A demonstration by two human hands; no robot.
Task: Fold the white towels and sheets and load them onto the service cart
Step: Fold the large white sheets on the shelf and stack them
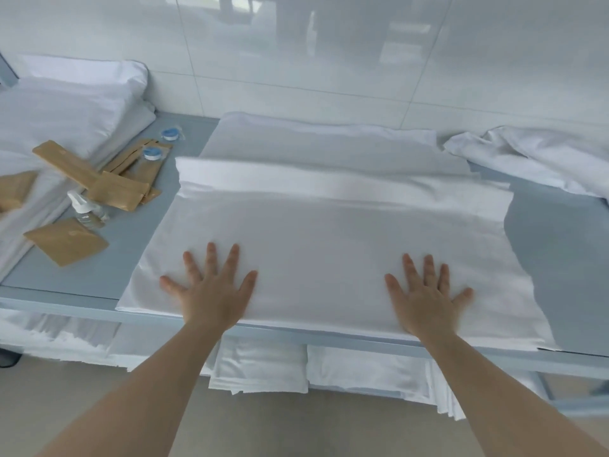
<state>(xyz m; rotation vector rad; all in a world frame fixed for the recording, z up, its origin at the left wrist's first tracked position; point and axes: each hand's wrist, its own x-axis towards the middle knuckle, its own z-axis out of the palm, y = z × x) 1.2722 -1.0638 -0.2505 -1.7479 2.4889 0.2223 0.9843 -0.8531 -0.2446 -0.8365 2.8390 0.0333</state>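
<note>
A folded white sheet lies flat on the pale blue-grey top of the service cart, its near edge running along the cart's near rail. The cloth is smooth and slightly glossy, roughly rectangular, with a thicker folded band across its far side and another flat layer showing beyond that. No writing or label can be read on it.

Both hands rest palm down on the near part of the sheet. The left hand has its fingers straight and spread wide, thumb pointing right toward the middle. The right hand lies the same way, fingers splayed, well apart from the left. Neither grips anything; they only press on the cloth.

On the far right of the cart top a crumpled white sheet lies loose and wrinkled. On the far left sits a stack of soft white pillows. Near it are flat tan paper packets scattered at angles, any print on them too blurred to read, a small clear bottle with a white cap, and two small round blue-lidded containers.

Below the top, on the lower shelf, folded white linens lie in neat stacks. A glossy white tiled wall stands behind the cart.
</note>
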